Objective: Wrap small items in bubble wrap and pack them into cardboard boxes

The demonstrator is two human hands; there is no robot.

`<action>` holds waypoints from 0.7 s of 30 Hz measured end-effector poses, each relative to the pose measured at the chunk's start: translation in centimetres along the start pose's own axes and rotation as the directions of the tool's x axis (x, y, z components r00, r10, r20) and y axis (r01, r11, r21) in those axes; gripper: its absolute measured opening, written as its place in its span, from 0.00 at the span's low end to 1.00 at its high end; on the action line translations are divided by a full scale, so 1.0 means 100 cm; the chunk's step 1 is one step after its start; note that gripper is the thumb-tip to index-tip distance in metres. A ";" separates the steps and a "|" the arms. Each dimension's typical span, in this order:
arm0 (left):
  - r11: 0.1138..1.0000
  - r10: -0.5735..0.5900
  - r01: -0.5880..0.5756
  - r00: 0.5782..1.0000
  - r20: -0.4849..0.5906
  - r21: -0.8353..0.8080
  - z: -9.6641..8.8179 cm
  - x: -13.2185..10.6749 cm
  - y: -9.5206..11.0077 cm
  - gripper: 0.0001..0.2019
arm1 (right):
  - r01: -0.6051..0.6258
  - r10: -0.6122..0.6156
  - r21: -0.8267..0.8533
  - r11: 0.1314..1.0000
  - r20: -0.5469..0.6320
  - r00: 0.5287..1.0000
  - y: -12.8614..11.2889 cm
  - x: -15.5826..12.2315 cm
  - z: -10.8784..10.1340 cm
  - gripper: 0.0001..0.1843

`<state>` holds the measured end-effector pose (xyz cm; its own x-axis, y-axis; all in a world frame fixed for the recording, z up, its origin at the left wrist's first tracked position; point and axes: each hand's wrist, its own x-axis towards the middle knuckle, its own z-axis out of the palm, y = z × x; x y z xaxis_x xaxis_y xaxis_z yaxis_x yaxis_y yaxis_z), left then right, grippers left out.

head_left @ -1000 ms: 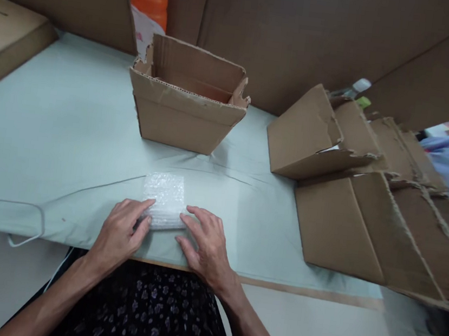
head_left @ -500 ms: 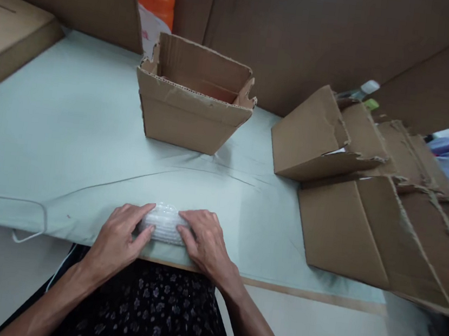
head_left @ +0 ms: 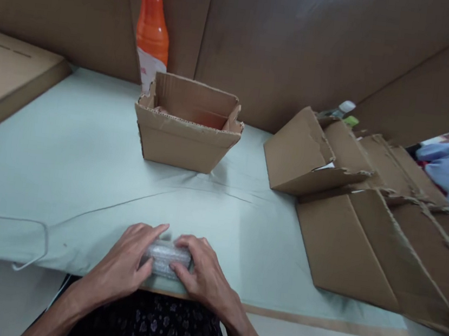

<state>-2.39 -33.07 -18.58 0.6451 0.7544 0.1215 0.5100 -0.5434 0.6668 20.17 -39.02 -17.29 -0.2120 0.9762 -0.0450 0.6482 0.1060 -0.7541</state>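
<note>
A small bundle of bubble wrap [head_left: 165, 256] lies rolled up at the near edge of the table. My left hand [head_left: 128, 262] grips its left end, fingers curled over the top. My right hand [head_left: 202, 271] holds the right end in the same way, thumb underneath. The wrap is mostly covered by my fingers. An open cardboard box [head_left: 187, 123] stands upright farther back, in the middle of the table.
A pale green cloth [head_left: 64, 170] covers the table. An orange bottle [head_left: 152, 28] stands behind the box against a cardboard wall. Several torn cardboard boxes [head_left: 367, 207] lie on the right. A flat carton [head_left: 6, 76] sits at the far left.
The bubble wrap, flat on the cloth a second ago, has been rolled toward me into a tight bundle. Both hands closed over it and drew back to the table edge.
</note>
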 end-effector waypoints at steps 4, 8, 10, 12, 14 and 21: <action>0.997 0.082 -0.082 0.997 -0.007 0.003 -0.009 0.020 0.009 0.30 | -0.111 0.115 0.064 0.992 -0.051 0.992 0.012 0.002 -0.010 0.26; 0.967 0.206 -0.158 0.947 -0.245 0.202 -0.043 0.073 0.023 0.26 | -0.134 0.143 0.115 0.984 -0.073 0.987 0.021 0.007 -0.020 0.10; 0.927 0.287 -0.154 0.878 -0.382 0.343 -0.064 0.109 0.027 0.26 | -0.142 0.153 0.131 0.981 -0.083 0.985 0.025 0.007 -0.021 0.10; 0.883 0.342 -0.103 0.811 -0.475 0.458 -0.083 0.145 0.027 0.26 | -0.137 0.150 0.141 0.981 -0.085 0.985 0.029 0.006 -0.019 0.10; 0.852 0.356 -0.043 0.778 -0.517 0.522 -0.096 0.176 0.022 0.23 | -0.130 0.144 0.157 0.979 -0.082 0.986 0.032 0.005 -0.016 0.10; 0.818 0.384 -0.064 0.800 -0.460 0.572 -0.101 0.195 0.010 0.08 | -0.106 0.125 0.349 0.931 -0.032 0.992 0.037 -0.002 -0.037 0.09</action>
<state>4.97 -15.19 -8.09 0.4502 0.5643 0.6920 0.7015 -0.7030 0.1169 25.35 -38.14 -17.66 -0.1054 0.9874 -0.1179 0.3711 -0.0709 -0.9259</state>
